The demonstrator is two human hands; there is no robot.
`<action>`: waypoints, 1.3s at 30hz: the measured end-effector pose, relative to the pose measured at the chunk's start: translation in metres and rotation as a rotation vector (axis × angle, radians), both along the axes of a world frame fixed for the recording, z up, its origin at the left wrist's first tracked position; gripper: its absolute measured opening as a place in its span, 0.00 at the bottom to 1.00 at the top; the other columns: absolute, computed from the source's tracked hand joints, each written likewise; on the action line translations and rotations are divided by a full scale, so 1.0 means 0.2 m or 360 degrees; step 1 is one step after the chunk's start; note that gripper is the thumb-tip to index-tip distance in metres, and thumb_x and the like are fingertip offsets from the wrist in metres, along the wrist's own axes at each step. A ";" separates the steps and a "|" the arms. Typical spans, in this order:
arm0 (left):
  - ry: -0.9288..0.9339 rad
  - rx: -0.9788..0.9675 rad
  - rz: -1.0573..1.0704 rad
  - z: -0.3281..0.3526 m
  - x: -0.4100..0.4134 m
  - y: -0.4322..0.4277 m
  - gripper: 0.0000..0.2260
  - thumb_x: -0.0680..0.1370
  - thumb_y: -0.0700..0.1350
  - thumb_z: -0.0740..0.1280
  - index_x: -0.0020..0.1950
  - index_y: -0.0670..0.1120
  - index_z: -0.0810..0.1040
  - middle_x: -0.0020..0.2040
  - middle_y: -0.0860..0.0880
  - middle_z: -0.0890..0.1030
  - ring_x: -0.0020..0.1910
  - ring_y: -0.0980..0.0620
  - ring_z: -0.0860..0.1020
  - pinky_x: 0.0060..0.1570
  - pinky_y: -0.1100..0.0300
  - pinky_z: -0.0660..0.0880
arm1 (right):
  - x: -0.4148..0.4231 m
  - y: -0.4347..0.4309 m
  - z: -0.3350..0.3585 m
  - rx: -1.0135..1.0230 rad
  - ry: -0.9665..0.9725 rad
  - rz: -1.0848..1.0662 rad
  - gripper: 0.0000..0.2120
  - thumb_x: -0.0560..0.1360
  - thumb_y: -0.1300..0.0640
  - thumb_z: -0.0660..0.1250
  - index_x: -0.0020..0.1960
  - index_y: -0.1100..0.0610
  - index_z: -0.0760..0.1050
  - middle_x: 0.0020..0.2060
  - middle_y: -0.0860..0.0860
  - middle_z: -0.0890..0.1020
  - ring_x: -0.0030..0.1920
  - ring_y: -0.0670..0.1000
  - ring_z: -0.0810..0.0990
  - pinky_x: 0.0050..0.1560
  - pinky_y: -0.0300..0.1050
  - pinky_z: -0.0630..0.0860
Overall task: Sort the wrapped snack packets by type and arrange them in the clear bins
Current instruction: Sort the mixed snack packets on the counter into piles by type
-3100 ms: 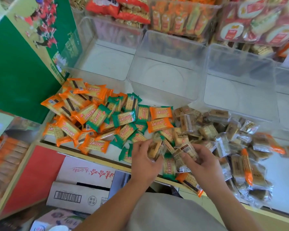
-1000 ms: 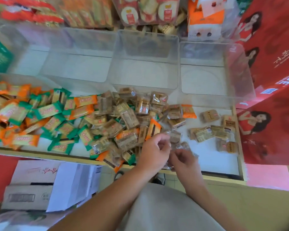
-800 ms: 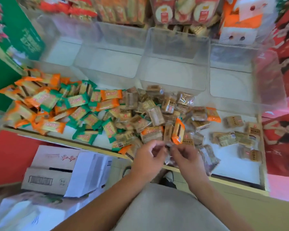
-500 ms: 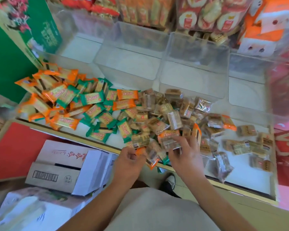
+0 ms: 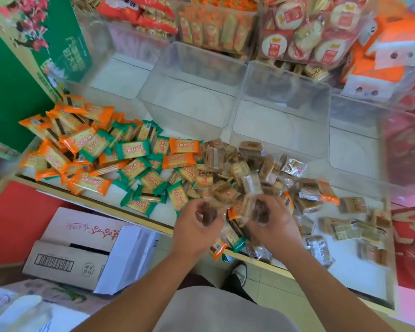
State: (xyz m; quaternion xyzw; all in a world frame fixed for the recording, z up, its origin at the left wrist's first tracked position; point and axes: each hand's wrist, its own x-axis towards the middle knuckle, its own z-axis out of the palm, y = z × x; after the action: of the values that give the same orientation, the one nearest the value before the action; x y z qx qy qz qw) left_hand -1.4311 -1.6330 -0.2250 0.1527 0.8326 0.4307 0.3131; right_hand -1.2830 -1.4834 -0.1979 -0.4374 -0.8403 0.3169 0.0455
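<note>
A mixed heap of wrapped snacks covers the white shelf (image 5: 352, 271). Orange packets (image 5: 77, 137) pile up at the left, green packets (image 5: 132, 149) lie in the middle, and clear-wrapped brown packets (image 5: 247, 173) spread to the right. My left hand (image 5: 197, 224) curls its fingers around a clear-wrapped brown packet (image 5: 207, 215) at the heap's near edge. Beside it, my right hand (image 5: 271, 221) grips more clear-wrapped brown packets (image 5: 248, 208). Clear bins stand behind the heap: one at the left (image 5: 120, 77), two in the middle (image 5: 192, 101) (image 5: 283, 123), one at the right (image 5: 355, 149).
Filled bins of red and orange snacks (image 5: 211, 29) line the back. A green carton (image 5: 22, 63) stands at the left and a red poster (image 5: 412, 240) at the right. Cardboard boxes (image 5: 82, 250) sit on the floor below the shelf's front edge.
The view has swung from the right side back toward the left. Both hands have closed on clear-wrapped packets at the heap's near edge and drawn nearer together.
</note>
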 end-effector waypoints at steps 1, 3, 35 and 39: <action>-0.0073 0.0042 0.0127 0.03 -0.03 0.03 0.17 0.69 0.59 0.79 0.51 0.60 0.76 0.46 0.61 0.81 0.45 0.63 0.79 0.46 0.65 0.78 | 0.01 0.00 0.03 -0.0101 0.0092 -0.0117 0.27 0.69 0.52 0.80 0.64 0.45 0.74 0.55 0.41 0.76 0.52 0.45 0.78 0.48 0.42 0.76; -0.0321 0.0126 0.0351 0.06 -0.07 0.12 0.21 0.67 0.64 0.79 0.53 0.57 0.77 0.47 0.56 0.83 0.46 0.57 0.83 0.50 0.54 0.82 | 0.01 0.01 0.07 -0.0282 0.0242 -0.0334 0.25 0.69 0.51 0.80 0.62 0.43 0.73 0.53 0.38 0.78 0.50 0.37 0.78 0.47 0.39 0.75; -0.0639 0.0409 0.0256 0.39 -0.07 0.37 0.36 0.74 0.52 0.78 0.78 0.65 0.64 0.61 0.58 0.78 0.55 0.63 0.78 0.59 0.55 0.77 | -0.18 0.23 0.31 -0.0853 0.0770 -0.0612 0.24 0.65 0.51 0.83 0.54 0.46 0.72 0.54 0.53 0.82 0.54 0.56 0.84 0.54 0.58 0.83; -0.0669 0.0384 -0.0114 0.49 0.07 0.40 0.28 0.73 0.54 0.76 0.70 0.68 0.71 0.59 0.63 0.80 0.55 0.61 0.82 0.59 0.56 0.79 | 0.04 0.16 0.41 -0.0674 0.0945 -0.0834 0.24 0.70 0.52 0.81 0.58 0.46 0.70 0.52 0.52 0.83 0.50 0.53 0.84 0.50 0.50 0.82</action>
State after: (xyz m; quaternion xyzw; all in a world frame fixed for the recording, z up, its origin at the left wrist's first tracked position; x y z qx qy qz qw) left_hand -1.4164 -1.5528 -0.1262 0.1255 0.6857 0.5381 0.4739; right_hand -1.2758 -1.4511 -0.1166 -0.5254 -0.5682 0.5715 0.2729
